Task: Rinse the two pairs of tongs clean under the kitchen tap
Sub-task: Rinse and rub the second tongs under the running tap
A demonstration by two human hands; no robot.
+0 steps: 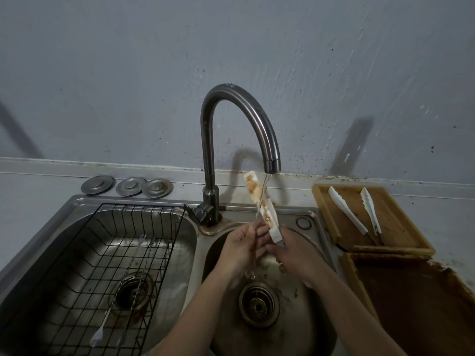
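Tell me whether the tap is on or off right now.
On. A stream of water runs from the tap spout down over the stained white tongs held in the right hand above the sink.

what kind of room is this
Most likely a home kitchen: a double-bowl steel sink with a running gooseneck tap, a wire draining basket in its left bowl, and a wooden tray on the counter.

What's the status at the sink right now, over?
Right hand grips stained tongs under running tap; left hand rubbing beside. Second tongs wait on wooden tray. Nothing blocking.
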